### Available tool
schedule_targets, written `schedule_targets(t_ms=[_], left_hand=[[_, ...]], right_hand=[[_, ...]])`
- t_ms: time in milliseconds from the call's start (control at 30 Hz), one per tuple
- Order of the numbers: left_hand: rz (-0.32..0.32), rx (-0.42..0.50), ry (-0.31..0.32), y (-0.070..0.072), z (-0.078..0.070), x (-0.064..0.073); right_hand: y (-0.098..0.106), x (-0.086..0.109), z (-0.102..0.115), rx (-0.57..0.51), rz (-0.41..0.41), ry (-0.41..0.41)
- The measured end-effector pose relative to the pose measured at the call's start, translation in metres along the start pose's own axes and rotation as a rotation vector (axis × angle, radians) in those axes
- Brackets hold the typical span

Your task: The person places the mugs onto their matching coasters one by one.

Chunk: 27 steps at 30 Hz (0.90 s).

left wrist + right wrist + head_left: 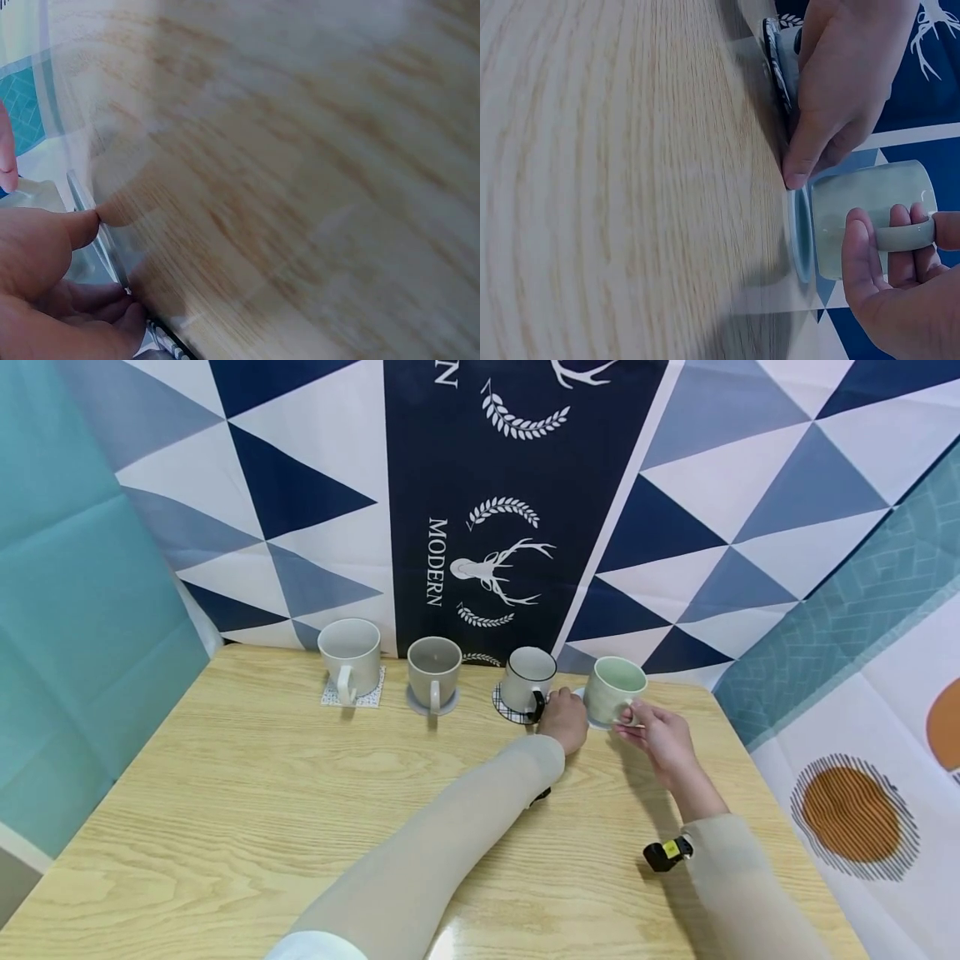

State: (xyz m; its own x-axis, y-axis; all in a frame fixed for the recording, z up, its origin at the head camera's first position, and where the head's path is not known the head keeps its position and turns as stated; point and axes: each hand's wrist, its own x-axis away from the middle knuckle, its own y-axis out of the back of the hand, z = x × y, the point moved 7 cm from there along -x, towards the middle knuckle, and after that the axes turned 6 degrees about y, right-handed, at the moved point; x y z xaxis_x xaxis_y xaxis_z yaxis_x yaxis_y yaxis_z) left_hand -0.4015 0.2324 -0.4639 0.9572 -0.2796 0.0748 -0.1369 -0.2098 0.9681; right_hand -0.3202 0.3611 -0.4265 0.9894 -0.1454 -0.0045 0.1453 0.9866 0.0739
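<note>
My right hand (666, 742) grips the handle of a pale green mug (604, 695) at the right end of a row of mugs. In the right wrist view, a narrow gap shows between the mug's base and a light blue round coaster (801, 240). My left hand (564, 722) reaches across to that coaster, with thumb and curled fingers at its edge. Just left of this hand, a white mug with black rim and handle (525, 681) stands on a black-and-white plaid coaster (506, 707).
Further left, a grey mug (433, 662) stands on a round grey coaster (447, 705), and a larger white mug (352, 652) on a square speckled coaster (372, 697). Behind the wooden table (247, 793) hangs a patterned cloth (322, 493), close to the mugs.
</note>
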Motion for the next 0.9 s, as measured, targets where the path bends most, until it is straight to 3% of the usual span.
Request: schedule_targets(t_ms=[500,900], left_hand=[[-0.014,-0.028,-0.015,0.0004,-0.0003,0.0018],[-0.036,-0.058,-0.020,0.0032,-0.0005,0.0039]], right_hand=[[-0.0028,-0.0040,-0.0074,0.037,-0.045,-0.027],[-0.0085,-0.0075,-0.0097,0.017,-0.012,-0.035]])
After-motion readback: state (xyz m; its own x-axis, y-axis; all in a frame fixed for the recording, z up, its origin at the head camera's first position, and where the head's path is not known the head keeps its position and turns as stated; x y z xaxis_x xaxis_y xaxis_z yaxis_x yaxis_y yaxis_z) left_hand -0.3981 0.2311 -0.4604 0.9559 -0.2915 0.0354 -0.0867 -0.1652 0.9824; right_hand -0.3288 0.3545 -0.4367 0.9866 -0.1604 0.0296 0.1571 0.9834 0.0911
